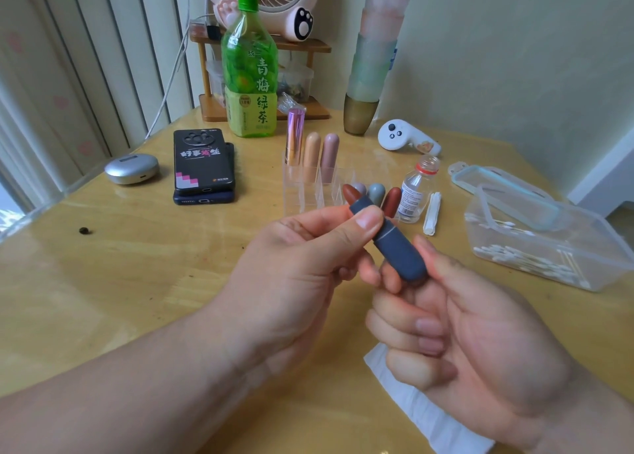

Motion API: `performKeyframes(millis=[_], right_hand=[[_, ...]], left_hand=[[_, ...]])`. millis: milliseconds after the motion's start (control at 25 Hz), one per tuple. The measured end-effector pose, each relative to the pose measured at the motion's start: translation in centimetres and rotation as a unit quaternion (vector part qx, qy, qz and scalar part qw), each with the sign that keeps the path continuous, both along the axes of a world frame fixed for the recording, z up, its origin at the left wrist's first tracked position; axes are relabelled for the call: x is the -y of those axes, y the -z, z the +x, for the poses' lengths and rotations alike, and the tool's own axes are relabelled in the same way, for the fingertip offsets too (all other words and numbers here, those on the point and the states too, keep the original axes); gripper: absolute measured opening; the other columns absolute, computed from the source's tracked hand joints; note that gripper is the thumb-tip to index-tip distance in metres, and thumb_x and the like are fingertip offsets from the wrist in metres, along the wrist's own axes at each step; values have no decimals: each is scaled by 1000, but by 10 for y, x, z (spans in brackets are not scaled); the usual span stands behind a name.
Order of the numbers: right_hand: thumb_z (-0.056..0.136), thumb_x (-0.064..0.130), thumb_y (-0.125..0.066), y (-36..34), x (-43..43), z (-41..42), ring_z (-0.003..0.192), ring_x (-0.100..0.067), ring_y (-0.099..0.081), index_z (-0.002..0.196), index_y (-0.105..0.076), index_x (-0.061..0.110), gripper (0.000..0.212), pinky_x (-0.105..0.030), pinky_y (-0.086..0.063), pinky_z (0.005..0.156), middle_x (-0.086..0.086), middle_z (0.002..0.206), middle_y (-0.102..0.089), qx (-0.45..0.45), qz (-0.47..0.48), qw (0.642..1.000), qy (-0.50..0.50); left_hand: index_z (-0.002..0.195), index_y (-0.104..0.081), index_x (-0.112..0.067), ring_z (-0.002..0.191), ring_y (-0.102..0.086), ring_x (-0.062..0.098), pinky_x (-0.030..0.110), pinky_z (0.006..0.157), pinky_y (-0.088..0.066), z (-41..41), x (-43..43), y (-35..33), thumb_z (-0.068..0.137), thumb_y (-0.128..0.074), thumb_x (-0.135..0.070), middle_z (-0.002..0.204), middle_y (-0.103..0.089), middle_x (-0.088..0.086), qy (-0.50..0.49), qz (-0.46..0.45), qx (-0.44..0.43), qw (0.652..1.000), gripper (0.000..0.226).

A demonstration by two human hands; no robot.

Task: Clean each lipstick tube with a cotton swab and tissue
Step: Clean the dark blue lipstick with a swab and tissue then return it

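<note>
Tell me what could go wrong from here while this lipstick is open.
1. The reddish-brown bullet stands exposed from the blue lipstick tube, close to the thumb of the left hand; a slip could smear or snap it.
2. The small bottle just behind the hands looks uncapped; a swing of the right hand might tip it and spill it.

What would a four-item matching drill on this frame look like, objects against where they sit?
1 blue lipstick tube
2 green bottle
3 cotton swabs
4 tissue

a in the clear box
b gripped by left hand and right hand
c flat on the table under the right hand
d upright at the table's back

Pairs: 1-b, 2-d, 3-a, 4-c
</note>
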State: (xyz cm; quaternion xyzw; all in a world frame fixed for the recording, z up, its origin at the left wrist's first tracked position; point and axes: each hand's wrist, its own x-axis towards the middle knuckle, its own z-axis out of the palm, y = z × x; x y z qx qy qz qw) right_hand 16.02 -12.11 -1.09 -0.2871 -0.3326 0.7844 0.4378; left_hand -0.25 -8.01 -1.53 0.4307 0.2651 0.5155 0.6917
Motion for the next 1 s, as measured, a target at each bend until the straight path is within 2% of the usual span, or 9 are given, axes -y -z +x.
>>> performKeyframes(millis=[80,200,280,360,440,680,840,920,1000], right_hand=[[92,49,-55,1,4,-1,50,-14,-28,85,-61,6,44,-20,-25,38,-14,67,-41,115,75,987,83],[86,49,-58,1,7,-4,53,-11,-35,80,-64,20,30,-16,-32,46,-13,80,-57,295,230,918,132],[89,51,-54,1,9,-3,56,-7,-40,83,-64,19,34,-16,-33,53,-20,88,-59,362,272,882,134],[91,48,-56,2,10,-4,53,-12,-34,79,-61,14,37,-20,-30,48,-30,89,-49,349,240,895,140],[90,42,-57,2,12,-7,51,-14,-28,79,-55,4,40,-22,-26,43,-33,83,-41,292,195,926,136],[86,40,-60,-3,13,-13,51,-14,-23,80,-57,1,39,-18,-24,40,-19,80,-42,187,121,968,118],[88,42,-64,-1,11,-12,47,-7,-37,86,-62,2,40,-14,-32,44,-9,65,-49,272,231,915,189],[89,40,-65,-2,11,-11,50,-3,-50,92,-68,10,31,-7,-37,50,5,62,-60,289,286,890,205],[88,33,-67,-11,13,-6,58,-3,-60,98,-70,15,21,-8,-43,55,4,66,-68,295,309,885,183]], left_hand=[[84,-73,3,50,-48,11,27,67,-36,0,0,0,79,-72,-21,66,-57,14,-11,15,-14,1000,25],[89,-71,7,52,-50,14,38,75,-36,0,2,1,81,-71,-21,67,-57,16,-7,32,-30,999,30],[92,-70,9,54,-50,18,46,77,-35,1,3,1,82,-70,-21,64,-58,17,3,32,-30,999,31],[92,-71,8,52,-49,18,47,76,-35,0,4,0,82,-71,-21,65,-58,18,-3,28,-40,999,31],[90,-72,6,48,-48,14,37,71,-35,-1,4,-1,80,-71,-22,64,-57,16,-12,23,-52,998,30],[85,-73,2,44,-42,11,27,61,-30,-1,4,-4,80,-74,-22,50,-53,3,-1,21,-54,998,25],[87,-74,-6,61,-49,20,30,68,-38,0,5,-2,87,-71,-25,66,-56,6,38,91,-40,994,19],[99,-73,-4,65,-54,12,17,66,-44,3,11,-2,88,-69,-21,78,-64,5,92,133,-51,986,21],[104,-75,-8,66,-52,7,18,63,-40,3,14,-1,86,-72,-21,87,-67,5,101,136,-62,984,22]])
